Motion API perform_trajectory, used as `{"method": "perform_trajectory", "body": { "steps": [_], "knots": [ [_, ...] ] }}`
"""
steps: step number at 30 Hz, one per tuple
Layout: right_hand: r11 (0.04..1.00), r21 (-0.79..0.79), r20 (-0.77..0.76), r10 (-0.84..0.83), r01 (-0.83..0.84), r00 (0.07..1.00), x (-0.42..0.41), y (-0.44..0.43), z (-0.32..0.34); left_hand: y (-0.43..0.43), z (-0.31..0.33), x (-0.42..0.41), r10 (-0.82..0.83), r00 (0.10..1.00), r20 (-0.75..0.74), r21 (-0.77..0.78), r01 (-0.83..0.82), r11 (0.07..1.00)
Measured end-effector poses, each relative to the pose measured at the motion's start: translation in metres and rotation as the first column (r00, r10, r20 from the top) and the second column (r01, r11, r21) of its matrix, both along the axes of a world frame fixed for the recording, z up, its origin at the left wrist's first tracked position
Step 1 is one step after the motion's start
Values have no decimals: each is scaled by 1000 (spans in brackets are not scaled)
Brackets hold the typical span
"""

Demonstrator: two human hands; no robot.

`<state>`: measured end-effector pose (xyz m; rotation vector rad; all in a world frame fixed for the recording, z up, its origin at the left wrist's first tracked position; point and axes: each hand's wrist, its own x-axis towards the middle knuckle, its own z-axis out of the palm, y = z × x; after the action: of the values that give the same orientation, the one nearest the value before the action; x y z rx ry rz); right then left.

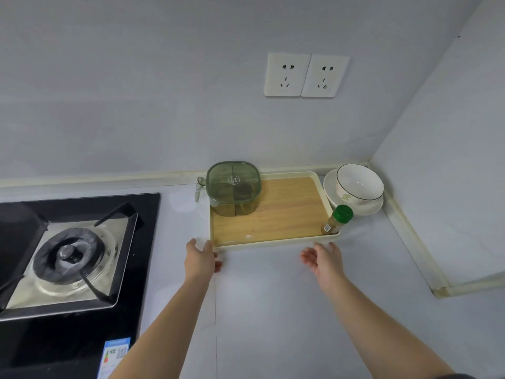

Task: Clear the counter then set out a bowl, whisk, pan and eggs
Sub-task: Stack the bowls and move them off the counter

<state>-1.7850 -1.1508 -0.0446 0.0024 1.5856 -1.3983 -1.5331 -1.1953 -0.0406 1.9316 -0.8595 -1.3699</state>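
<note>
Clearing step: left hand [200,257] at tray [273,243] front-left corner, right hand [323,259] just short of rim; both grips open, empty. Bowl [359,184] in table [273,310] corner beside tray. Next probably: grasp rim, lift level.

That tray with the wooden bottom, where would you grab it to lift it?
Probably by the tray's raised rim, left hand at its left end, right hand at its right, coming from the near side. It is wide and shallow, and a green box and a spice bottle stand on it, so two level grips seem safest.
</note>
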Motion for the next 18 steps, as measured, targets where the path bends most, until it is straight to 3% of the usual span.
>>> {"method": "perform_trajectory", "body": {
  "steps": [10,18],
  "knots": [
    [886,-111,-27,450,-450,892,189,59,63,94,83,133,14,969,-248,-250,-78,965],
    [725,-257,-73,645,-639,761,412,129,111,212,118,337,203,945,-256,-389,-293,873]
  ]
}}
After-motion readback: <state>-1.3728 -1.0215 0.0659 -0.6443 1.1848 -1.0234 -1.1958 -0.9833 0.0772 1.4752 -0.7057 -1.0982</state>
